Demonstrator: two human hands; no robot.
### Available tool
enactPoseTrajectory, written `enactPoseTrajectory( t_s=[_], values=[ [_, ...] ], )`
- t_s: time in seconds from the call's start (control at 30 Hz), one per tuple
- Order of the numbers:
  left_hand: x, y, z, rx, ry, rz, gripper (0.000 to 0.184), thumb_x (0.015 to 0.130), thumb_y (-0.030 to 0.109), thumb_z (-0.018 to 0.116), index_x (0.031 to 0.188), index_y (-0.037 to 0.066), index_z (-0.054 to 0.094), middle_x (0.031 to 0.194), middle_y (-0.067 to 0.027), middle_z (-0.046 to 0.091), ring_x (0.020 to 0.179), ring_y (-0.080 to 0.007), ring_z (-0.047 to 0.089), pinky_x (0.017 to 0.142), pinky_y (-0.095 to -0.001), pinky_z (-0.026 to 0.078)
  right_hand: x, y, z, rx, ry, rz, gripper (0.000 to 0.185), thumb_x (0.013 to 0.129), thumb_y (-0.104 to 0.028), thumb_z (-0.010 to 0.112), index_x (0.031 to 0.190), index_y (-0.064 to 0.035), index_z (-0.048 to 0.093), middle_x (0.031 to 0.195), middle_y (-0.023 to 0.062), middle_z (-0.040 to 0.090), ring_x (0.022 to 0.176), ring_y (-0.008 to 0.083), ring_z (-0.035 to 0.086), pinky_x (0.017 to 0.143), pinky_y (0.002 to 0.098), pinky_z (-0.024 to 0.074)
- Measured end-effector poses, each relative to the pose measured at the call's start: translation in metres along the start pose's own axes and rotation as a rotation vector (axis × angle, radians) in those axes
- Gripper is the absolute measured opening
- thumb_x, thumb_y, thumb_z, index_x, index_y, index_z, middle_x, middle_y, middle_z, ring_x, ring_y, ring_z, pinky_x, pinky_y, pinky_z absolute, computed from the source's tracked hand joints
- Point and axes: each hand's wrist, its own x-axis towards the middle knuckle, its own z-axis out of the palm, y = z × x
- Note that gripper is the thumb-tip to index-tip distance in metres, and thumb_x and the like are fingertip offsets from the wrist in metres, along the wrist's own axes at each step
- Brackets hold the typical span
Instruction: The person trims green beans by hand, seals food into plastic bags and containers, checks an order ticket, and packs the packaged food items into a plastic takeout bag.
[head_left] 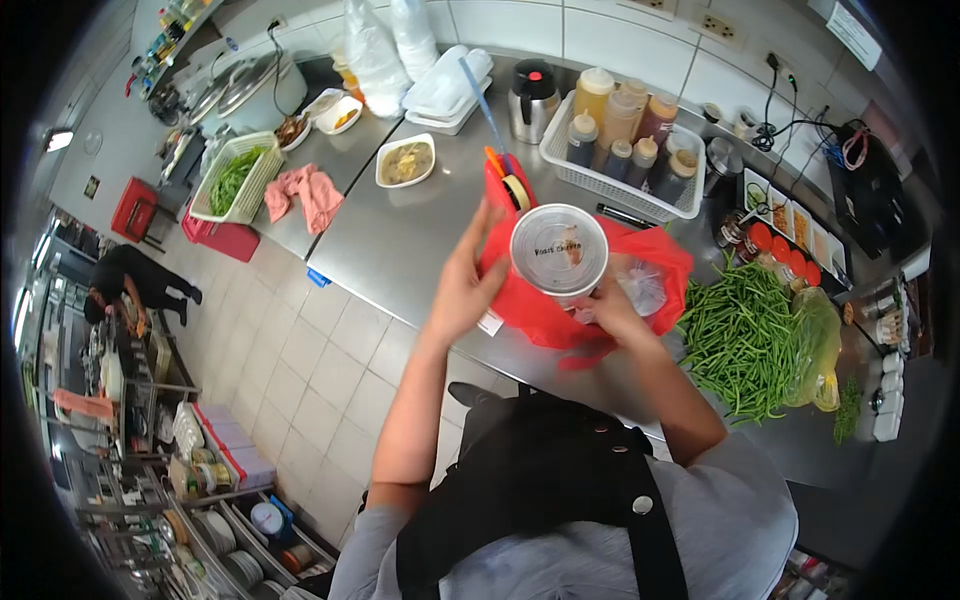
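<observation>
A round tub (559, 250) with a clear lid and dark handwriting on it is held over a red plastic bag (535, 322). My right hand (612, 308) grips the tub at its near edge. On the bag's left side, my left hand (468, 275) has its thumb and fingers around the red plastic; its fingertips are partly hidden. Just beyond that hand lies a red tape dispenser (497, 180) with a roll of tape. Inside the bag's right part, a clear plastic packet (641, 287) shows.
A white basket (622, 200) of sauce bottles and a steel flask (535, 100) stand behind. Green beans (740, 340) are heaped at the right. A bowl of food (406, 161) and a pink cloth (304, 198) lie left. Another person (145, 285) works at the far left.
</observation>
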Motion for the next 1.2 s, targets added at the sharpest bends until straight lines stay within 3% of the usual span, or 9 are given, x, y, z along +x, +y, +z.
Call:
enactPoseTrajectory(
  t_s=[0.2,0.3,0.43,0.53,0.6,0.8,0.87,1.03,1.2],
  values=[
    [0.003,-0.121,-0.032,0.115,0.346,-0.312,0.041,0.090,0.028,0.061,0.121,0.003,0.052,0.113,-0.0099,0.059,0.075,-0.0161,0.059,0.066,-0.0301,0.048,-0.036,-0.044,-0.065,-0.703,0.543,-0.425,0.022,0.086,-0.012,0.059,0.106,-0.0014,0.062,0.070,0.0119,0.066,0.065,0.0292,0.065,0.062,0.0381,0.0511],
    [-0.046,-0.200,0.020,1.032,0.324,0.061,0.047,0.077,0.035,0.073,0.108,0.003,0.056,0.095,-0.0153,0.057,0.087,-0.0321,0.056,0.079,-0.0404,0.046,-0.050,-0.054,-0.093,-1.124,0.831,-0.464,0.044,0.085,-0.028,0.064,0.122,-0.0050,0.055,0.114,0.0225,0.060,0.102,0.0390,0.059,0.084,0.0427,0.0474],
    [-0.065,-0.218,0.034,0.716,0.350,-0.183,0.035,0.080,0.019,0.072,0.105,0.002,0.052,0.100,-0.0145,0.056,0.096,-0.0323,0.055,0.080,-0.0411,0.046,-0.036,0.002,-0.121,-1.145,0.856,-0.190,0.067,0.080,-0.039,0.069,0.134,-0.0069,0.044,0.130,0.0268,0.047,0.115,0.0440,0.049,0.094,0.0448,0.0424],
    [-0.054,-0.109,0.033,0.069,0.699,-0.294,0.036,0.084,0.012,0.069,0.111,0.001,0.048,0.098,-0.0110,0.056,0.097,-0.0233,0.057,0.076,-0.0334,0.049,-0.028,0.023,-0.137,-0.704,0.677,-0.246,0.070,0.077,-0.040,0.072,0.129,-0.0020,0.046,0.107,0.0256,0.062,0.099,0.0422,0.059,0.089,0.0437,0.0460],
    [-0.038,-0.031,0.051,-0.107,0.700,0.130,0.042,0.086,0.010,0.067,0.120,0.000,0.044,0.099,-0.0104,0.057,0.097,-0.0162,0.058,0.076,-0.0273,0.049,-0.026,0.022,-0.146,-0.772,0.655,-0.251,0.059,0.079,-0.035,0.071,0.121,0.0009,0.051,0.101,0.0246,0.064,0.094,0.0422,0.060,0.085,0.0429,0.0472],
    [0.019,0.031,0.155,0.583,-0.337,0.319,0.064,0.078,0.019,0.071,0.133,0.006,0.040,0.114,-0.0184,0.058,0.104,-0.0365,0.058,0.083,-0.0438,0.049,-0.045,-0.044,-0.136,-0.318,0.508,-0.251,0.026,0.087,-0.020,0.065,0.099,0.0033,0.061,0.091,0.0138,0.068,0.078,0.0250,0.064,0.071,0.0338,0.0493],
    [0.032,0.025,0.166,0.783,-0.386,0.385,0.069,0.078,0.023,0.072,0.136,0.007,0.037,0.114,-0.0176,0.058,0.103,-0.0349,0.058,0.082,-0.0429,0.050,-0.049,-0.067,-0.137,0.250,0.366,-0.303,0.024,0.088,-0.019,0.065,0.102,0.0008,0.062,0.091,0.0043,0.066,0.077,0.0088,0.060,0.067,0.0248,0.0483],
    [0.055,0.048,0.112,1.117,-0.727,0.748,0.087,0.074,0.047,0.070,0.144,0.013,0.030,0.118,-0.0099,0.058,0.099,-0.0252,0.060,0.091,-0.0467,0.038,-0.071,-0.126,-0.167,0.080,0.241,-0.259,0.022,0.092,-0.021,0.060,0.106,-0.0035,0.061,0.087,-0.0012,0.066,0.077,0.0061,0.059,0.072,0.0232,0.0470],
    [0.062,0.090,0.028,1.045,-0.905,0.533,0.083,0.073,0.059,0.064,0.139,0.014,0.040,0.110,-0.0092,0.063,0.099,-0.0219,0.060,0.095,-0.0475,0.032,-0.086,-0.191,-0.143,0.074,0.350,-0.585,0.013,0.094,-0.014,0.051,0.096,-0.0024,0.058,0.073,-0.0017,0.054,0.064,0.0082,0.052,0.062,0.0226,0.0448]
  ],
)
